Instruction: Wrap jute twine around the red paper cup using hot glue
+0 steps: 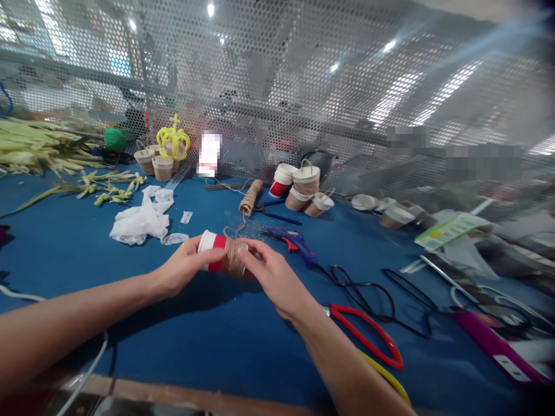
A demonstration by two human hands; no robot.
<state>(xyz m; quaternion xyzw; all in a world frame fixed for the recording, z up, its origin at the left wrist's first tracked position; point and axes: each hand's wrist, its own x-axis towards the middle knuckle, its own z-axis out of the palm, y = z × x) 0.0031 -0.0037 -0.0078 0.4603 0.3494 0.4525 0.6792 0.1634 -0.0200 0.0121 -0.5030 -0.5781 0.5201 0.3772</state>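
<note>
cup (219,242) lies sideways from left grip (182,267) to right grip (277,276), white end (207,239) leftward

Two hands in play, left hand (180,267) and right hand (275,274) | one twine-wrapped cup (233,257) between them | one twine roll (251,197) | one blue glue gun (307,252) | one green ball (115,140) | one yellow crown (174,134) | and look, three little buckets (307,184) bunched at the back | at least three crown-side buckets (163,170) | one red handle (366,318), one yellow handle (388,375)
</note>
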